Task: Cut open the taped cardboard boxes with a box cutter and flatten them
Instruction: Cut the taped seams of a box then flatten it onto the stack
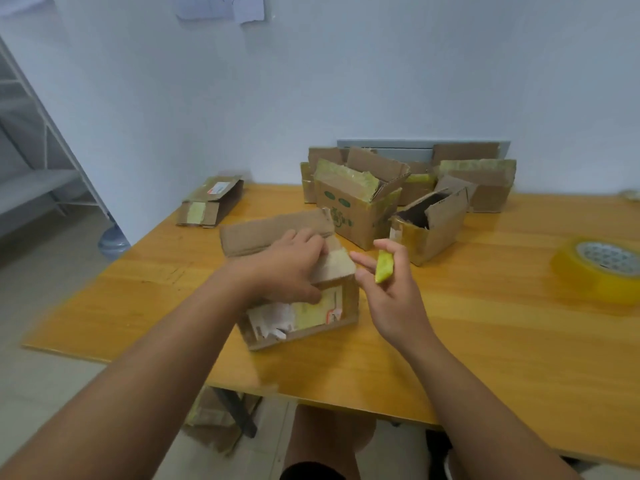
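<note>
Two bare hands work at a small brown cardboard box with a torn white label [304, 317] on the orange wooden table [485, 323]. The left hand [287, 268] grips the box's top, fingers curled over a taped flap. The right hand [388, 289], just beside the box, holds a yellow-green box cutter [384, 266] with loosely curled fingers; its blade is blurred, perhaps retracted. Behind, an open brown carton with green print [349, 209] and an open small brown box [429, 226] stand, interiors dark.
</note>
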A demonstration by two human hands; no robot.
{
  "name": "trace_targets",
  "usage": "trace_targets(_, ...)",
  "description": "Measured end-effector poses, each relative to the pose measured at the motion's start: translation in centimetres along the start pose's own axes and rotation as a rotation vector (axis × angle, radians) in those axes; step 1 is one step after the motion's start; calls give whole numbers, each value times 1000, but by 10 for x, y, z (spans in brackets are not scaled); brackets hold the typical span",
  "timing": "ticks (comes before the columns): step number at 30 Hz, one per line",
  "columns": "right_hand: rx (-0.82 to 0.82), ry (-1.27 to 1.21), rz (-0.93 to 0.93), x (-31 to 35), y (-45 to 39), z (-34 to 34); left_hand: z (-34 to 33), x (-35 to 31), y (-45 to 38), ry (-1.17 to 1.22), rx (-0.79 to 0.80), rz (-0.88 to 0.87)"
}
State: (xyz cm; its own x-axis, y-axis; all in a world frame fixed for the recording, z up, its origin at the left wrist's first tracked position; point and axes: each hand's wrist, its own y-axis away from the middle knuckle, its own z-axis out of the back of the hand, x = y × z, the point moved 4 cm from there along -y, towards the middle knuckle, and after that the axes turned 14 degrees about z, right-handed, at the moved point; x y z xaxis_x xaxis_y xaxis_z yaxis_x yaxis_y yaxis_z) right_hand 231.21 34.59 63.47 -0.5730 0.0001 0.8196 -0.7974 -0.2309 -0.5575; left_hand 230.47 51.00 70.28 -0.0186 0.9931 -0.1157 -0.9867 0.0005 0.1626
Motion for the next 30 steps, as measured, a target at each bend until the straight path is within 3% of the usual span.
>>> trace_targets(3,-55,-29,66,7,10,-1,-4,2,2,198,119,-66)
trace_targets(5,-88,-46,99,12,16,-2,-4,3,5,342,106,-39)
trace_targets(8,-214,-131,102,14,21,2,-6,-1,5,458,-76,-30)
trace_targets(11,-345,-173,106,14,23,9,-9,-9,4,373,-314,-51)
trace_targets(14,-408,-179,98,13,25,13,-15,-15,-1,303,-448,-79)
trace_targets(25,-344,-327,31,11,21,8,-20,-12,-6,324,-500,-55)
trace_targets(30,-298,-258,-8,7,23,2,-21,-13,-6,333,-503,-51)
